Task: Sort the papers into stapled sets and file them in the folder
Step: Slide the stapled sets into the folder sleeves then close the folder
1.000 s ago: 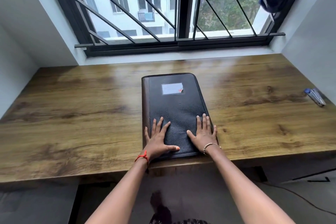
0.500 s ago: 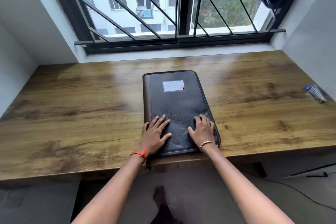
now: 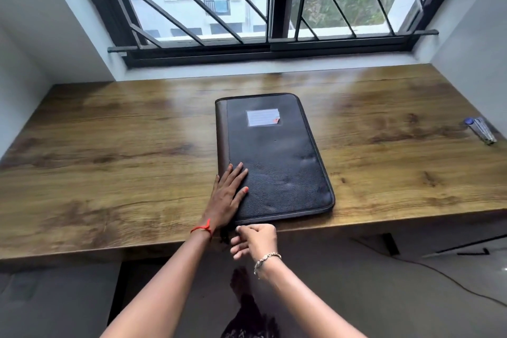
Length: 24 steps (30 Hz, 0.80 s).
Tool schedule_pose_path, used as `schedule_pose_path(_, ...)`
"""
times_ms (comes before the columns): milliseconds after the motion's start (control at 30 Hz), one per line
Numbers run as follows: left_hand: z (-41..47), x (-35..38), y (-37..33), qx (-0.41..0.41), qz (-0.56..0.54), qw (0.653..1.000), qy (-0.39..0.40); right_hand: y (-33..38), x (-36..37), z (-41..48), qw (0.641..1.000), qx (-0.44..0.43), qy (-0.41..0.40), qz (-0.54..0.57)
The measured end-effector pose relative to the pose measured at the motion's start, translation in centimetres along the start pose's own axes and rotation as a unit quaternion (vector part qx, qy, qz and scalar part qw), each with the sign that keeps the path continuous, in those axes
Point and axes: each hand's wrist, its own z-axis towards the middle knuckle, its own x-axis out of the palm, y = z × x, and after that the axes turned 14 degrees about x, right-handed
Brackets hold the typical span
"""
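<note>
Black and grained like leather, the folder (image 3: 277,162) lies closed and flat on the wooden counter (image 3: 109,173), about midway along its width, with its near short edge close to the counter's front edge and its long sides running away toward the barred window (image 3: 274,8). A brown spine strip runs down its left side, and a pale label (image 3: 262,117) sits on the upper part of the cover. Of the two hands, the left hand (image 3: 226,195) rests flat on the folder's near left corner, fingers straight and close together, palm partly over the spine strip and partly on the counter beside it; a red thread (image 3: 203,229) circles that wrist. The right hand (image 3: 256,240) is at the counter's front edge, just below the folder's near left corner, its fingers curled and thumb and forefinger drawn toward each other beside a small dark tab (image 3: 225,236) that hangs over the edge; motion blur hides whether they actually pinch it, so I cannot tell. A beaded bracelet (image 3: 266,259) is on that wrist. Well apart from the folder, at the far right of the counter near the wall, lies a small blue-and-silver object (image 3: 480,130), too small to identify. A dark cable (image 3: 439,274) trails across the floor below on the right.
</note>
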Motion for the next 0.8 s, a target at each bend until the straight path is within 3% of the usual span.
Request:
schedule_pose_path(200,0.1,0.1,-0.1,0.000,-0.005,1.000,-0.008,-0.1,1.4,0.2,0.993,0.035,0.010,0.113)
schedule_pose_path(800,-0.3,0.9,-0.4,0.011,0.056,0.997,-0.058,0.3,0.1,1.4,0.980,0.027,-0.008,0.198)
